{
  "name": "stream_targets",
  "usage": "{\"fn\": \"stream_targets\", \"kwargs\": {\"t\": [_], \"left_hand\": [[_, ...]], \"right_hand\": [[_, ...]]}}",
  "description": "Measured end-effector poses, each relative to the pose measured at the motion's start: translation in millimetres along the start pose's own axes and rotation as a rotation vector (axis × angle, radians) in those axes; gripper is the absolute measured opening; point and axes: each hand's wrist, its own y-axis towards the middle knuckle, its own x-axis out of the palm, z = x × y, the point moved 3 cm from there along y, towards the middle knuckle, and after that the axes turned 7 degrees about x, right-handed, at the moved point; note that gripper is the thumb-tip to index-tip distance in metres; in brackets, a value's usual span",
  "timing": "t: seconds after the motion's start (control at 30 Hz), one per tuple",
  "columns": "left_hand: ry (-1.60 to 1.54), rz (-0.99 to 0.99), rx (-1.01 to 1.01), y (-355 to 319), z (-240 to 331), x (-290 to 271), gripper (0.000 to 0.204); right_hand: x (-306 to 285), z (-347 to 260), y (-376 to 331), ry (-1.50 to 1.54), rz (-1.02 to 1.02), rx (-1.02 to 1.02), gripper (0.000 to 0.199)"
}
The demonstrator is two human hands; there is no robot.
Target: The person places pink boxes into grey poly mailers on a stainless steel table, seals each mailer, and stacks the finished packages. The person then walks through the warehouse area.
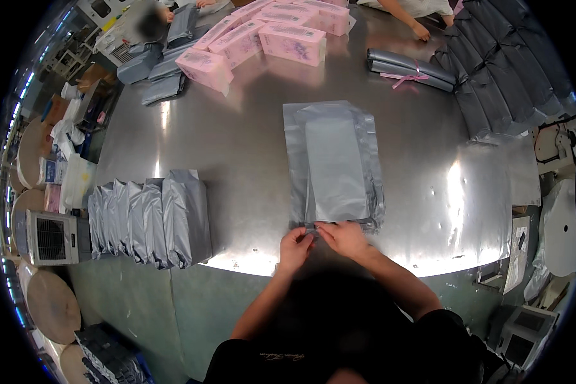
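In front of me on the metal table lies a flat grey plastic mailing bag (pixel 338 163) with a boxy bulge under its film. My left hand (pixel 294 248) pinches the near edge of the bag at its left corner. Close beside it, my right hand (pixel 343 238) has its thumb and fingers closed on the same edge. The fingertips of both hands almost meet there. What lies inside the bag is hidden by the film.
A row of packed grey bags (pixel 150 221) stands at the left table edge. Pink packs (pixel 291 43) are piled at the far side. At the right rise stacked dark bags (pixel 502 77), beside a tied grey roll (pixel 406 69). Other people's hands (pixel 420 31) show across the metal table (pixel 243 147).
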Motion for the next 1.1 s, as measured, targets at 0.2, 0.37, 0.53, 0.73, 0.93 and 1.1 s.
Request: {"fn": "stream_targets", "kwargs": {"t": [0.2,0.37,0.53,0.73,0.93,1.1], "left_hand": [[0.069,-0.056,0.117,-1,-13,-10,0.024],[0.545,0.070,0.534,-14,32,-26,0.034],[1.411,-0.424,1.473,-17,100,-3,0.038],[1.436,-0.643,1.463,17,97,2,0.023],[0.017,-0.076,0.266,58,57,-35,0.014],[-0.384,-0.038,0.071,65,38,-16,0.027]], "right_hand": [[13,-10,-23,0.057,0.223,-0.219,0.019],[-62,99,-183,-0.150,-0.766,0.188,0.016],[-130,134,-120,-0.222,-0.594,0.146,0.042],[-118,94,-19,-0.537,0.069,-0.885,0.029],[-66,141,10,1.138,-0.286,0.478,0.015],[-62,88,27,1.390,-0.222,0.662,0.052]]}}
